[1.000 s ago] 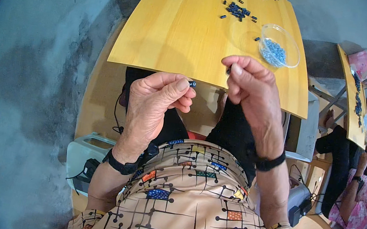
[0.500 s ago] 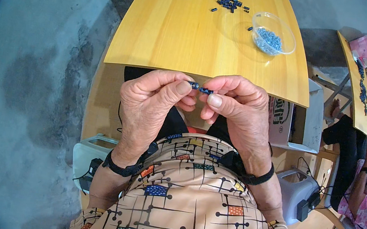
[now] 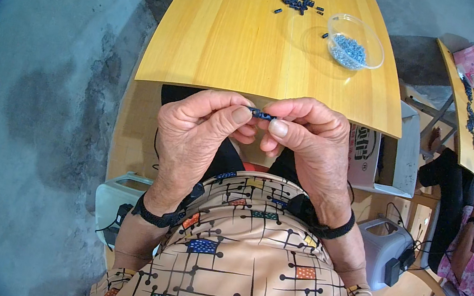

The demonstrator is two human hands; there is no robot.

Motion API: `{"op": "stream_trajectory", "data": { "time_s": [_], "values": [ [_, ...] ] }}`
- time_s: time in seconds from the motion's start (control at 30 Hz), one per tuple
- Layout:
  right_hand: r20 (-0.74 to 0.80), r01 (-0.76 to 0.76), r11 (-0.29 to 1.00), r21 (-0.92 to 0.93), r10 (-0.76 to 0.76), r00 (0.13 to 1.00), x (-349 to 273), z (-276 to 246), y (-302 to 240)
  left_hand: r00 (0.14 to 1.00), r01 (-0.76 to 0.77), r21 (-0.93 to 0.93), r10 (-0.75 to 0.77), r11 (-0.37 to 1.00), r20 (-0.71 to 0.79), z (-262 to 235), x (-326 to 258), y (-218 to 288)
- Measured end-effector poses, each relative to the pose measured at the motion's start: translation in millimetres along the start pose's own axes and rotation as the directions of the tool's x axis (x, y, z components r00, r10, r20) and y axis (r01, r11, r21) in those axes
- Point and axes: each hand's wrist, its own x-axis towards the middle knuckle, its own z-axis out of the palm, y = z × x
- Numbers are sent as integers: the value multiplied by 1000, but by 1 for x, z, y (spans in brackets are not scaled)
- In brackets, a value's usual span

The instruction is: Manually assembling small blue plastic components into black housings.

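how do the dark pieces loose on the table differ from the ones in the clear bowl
The loose dark pieces lie scattered on the bare yellow table; the pieces in the clear bowl are heaped together. The loose ones look darker, the bowl's bluer and finer. Both lots are small and lie beyond both hands.

Small dark-blue piece (image 3: 261, 114), level, pinched endwise

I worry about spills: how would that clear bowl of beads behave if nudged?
The clear bowl looks thin and light, so it would probably slide easily on the smooth yellow table. Its shallow, wide shape suggests sliding before tipping. The small blue beads inside would likely scatter if it tipped.
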Motion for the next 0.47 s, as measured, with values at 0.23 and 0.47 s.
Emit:
{"op": "stream_trajectory", "data": {
  "time_s": [0.23, 0.47],
  "values": [
    [-22, -10, 1000, -27, 9, 1000, 0, -2, 0, 1000, -12, -9, 12, 1000, 20, 0, 1, -2],
    [-28, 38, 998, -59, -40, 999, 0, -2, 2, 1000, -7, 3, 7, 1000, 21, 0, 1, -2]
  ]
}}
